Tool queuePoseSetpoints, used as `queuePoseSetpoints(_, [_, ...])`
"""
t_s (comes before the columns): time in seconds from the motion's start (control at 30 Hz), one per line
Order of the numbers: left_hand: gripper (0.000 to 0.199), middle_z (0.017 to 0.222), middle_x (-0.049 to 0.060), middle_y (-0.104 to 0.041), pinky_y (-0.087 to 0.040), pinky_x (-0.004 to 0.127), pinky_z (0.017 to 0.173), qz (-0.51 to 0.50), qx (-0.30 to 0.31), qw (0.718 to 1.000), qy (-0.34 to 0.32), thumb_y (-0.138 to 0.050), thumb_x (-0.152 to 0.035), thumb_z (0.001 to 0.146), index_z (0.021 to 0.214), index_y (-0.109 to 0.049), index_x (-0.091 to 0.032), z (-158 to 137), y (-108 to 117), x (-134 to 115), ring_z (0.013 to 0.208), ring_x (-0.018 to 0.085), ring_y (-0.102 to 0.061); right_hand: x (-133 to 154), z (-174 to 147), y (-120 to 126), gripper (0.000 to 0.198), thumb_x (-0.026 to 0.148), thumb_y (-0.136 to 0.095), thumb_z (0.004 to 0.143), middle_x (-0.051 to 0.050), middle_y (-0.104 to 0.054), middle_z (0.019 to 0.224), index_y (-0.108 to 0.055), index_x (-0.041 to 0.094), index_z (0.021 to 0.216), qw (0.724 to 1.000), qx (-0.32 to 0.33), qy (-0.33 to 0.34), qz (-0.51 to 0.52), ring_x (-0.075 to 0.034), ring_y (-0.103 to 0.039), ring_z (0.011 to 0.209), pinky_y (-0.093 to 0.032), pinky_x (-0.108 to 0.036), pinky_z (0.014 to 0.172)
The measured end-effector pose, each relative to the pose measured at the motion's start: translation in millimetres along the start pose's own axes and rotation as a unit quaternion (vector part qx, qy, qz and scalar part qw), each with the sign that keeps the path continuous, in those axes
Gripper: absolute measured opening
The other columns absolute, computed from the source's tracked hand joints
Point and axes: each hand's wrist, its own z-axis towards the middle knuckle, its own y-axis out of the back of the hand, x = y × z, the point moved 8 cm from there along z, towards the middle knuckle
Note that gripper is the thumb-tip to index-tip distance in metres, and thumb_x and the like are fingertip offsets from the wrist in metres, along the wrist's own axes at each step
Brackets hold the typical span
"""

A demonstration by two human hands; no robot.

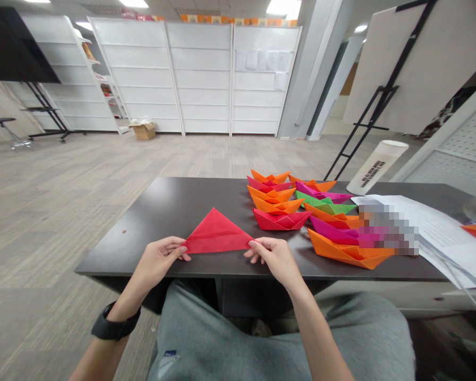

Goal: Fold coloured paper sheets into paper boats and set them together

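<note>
A sheet of red paper (218, 233), folded into a triangle with a band along its bottom edge, is held up over the front of the dark table, its peak pointing away from me. My left hand (161, 259) pinches its left corner between thumb and fingers. At the opposite corner, my right hand (273, 256) grips the paper the same way. Just right of it stand folded paper boats in two rows, among them a red boat (282, 219), a green boat (325, 202) and an orange boat (351, 250).
The dark table (143, 211) spreads before me, its front edge close to my knees. On its right side lie white papers (440, 233) and a cable, beside a white cylinder (376, 168) with lettering. A whiteboard on a stand (412, 69) rises behind.
</note>
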Motion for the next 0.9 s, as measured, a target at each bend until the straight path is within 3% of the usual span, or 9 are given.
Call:
queuePoseSetpoints(0.13, [0.025,0.061,0.005,-0.073,-0.054,0.031,0.064,-0.003,-0.045,0.999,-0.005,-0.075,-0.038,0.073,0.083,-0.067,-0.016,1.8,7.2,1.0,0.060,0.022,-0.071,-2.6,-0.5,-2.0,0.030,0.043,-0.062,0.087,-0.010,-0.079,0.082,-0.076,0.017,0.084,0.999,0.033,0.000,-0.001,-0.018,-0.069,0.063,-0.042,-0.025,0.051])
queuePoseSetpoints(0.27, [0.026,0.063,0.002,-0.072,-0.053,0.029,0.068,-0.006,-0.087,0.996,-0.013,-0.074,-0.040,0.075,0.085,-0.066,-0.017,3.4,22.4,3.2,0.064,0.019,-0.070,-6.8,1.5,8.0,0.032,0.046,-0.061,0.087,-0.010,-0.078,0.082,-0.073,0.016,0.090,0.999,0.007,0.016,0.045,-0.017,-0.068,0.062,-0.042,-0.025,0.051])
queuePoseSetpoints(0.47, [0.031,0.067,0.005,-0.075,-0.054,0.030,0.073,0.004,-0.072,0.997,-0.001,-0.074,-0.043,0.077,0.090,-0.070,-0.015,3.7,25.4,6.7,0.068,0.021,-0.071,-0.3,1.6,12.7,0.035,0.052,-0.054,0.093,-0.008,-0.075,0.079,-0.064,0.018,0.089,0.997,-0.026,0.051,0.048,-0.017,-0.066,0.063,-0.048,-0.027,0.056])
queuePoseSetpoints(0.57, [0.033,0.068,0.006,-0.076,-0.055,0.032,0.074,0.012,-0.065,0.998,0.005,-0.075,-0.044,0.076,0.091,-0.071,-0.015,2.9,22.7,5.0,0.069,0.022,-0.072,11.5,-3.0,13.7,0.037,0.052,-0.049,0.096,-0.010,-0.073,0.103,-0.061,0.021,0.110,0.995,-0.037,0.083,0.043,-0.020,-0.069,0.083,-0.053,-0.028,0.061])
queuePoseSetpoints(0.67, [0.035,0.068,0.006,-0.076,-0.055,0.032,0.074,0.020,-0.060,0.998,0.008,-0.075,-0.046,0.076,0.092,-0.071,-0.015,1.4,20.5,1.4,0.069,0.023,-0.072,23.8,-8.8,3.7,0.040,0.043,-0.062,0.091,-0.009,-0.063,0.131,-0.060,0.026,0.127,0.992,0.015,0.120,-0.022,-0.023,-0.064,0.110,-0.055,-0.031,0.077])
queuePoseSetpoints(0.73, [0.035,0.067,0.005,-0.076,-0.055,0.032,0.074,0.025,-0.054,0.998,0.008,-0.076,-0.046,0.075,0.092,-0.072,-0.016,0.4,18.3,-1.2,0.069,0.023,-0.072,25.6,-11.1,-2.4,0.033,0.036,-0.065,0.090,-0.006,-0.068,0.125,-0.067,0.027,0.121,0.989,0.038,0.123,-0.078,-0.023,-0.065,0.105,-0.054,-0.032,0.083])
queuePoseSetpoints(0.8, [0.035,0.066,0.005,-0.076,-0.056,0.032,0.073,0.028,-0.046,0.999,0.007,-0.076,-0.047,0.074,0.091,-0.072,-0.017,-0.2,15.8,-3.7,0.069,0.023,-0.072,24.1,-11.2,-4.6,0.020,0.033,-0.061,0.092,-0.003,-0.075,0.105,-0.073,0.026,0.106,0.986,0.036,0.117,-0.109,-0.022,-0.069,0.092,-0.052,-0.032,0.081])
queuePoseSetpoints(0.9, [0.035,0.065,0.005,-0.076,-0.056,0.032,0.074,0.032,-0.032,0.999,0.005,-0.076,-0.048,0.074,0.090,-0.072,-0.017,-0.3,12.5,-5.9,0.069,0.023,-0.073,21.5,-9.5,-4.9,0.020,0.031,-0.057,0.094,-0.002,-0.076,0.093,-0.075,0.024,0.096,0.987,0.020,0.114,-0.115,-0.021,-0.069,0.085,-0.051,-0.031,0.079])
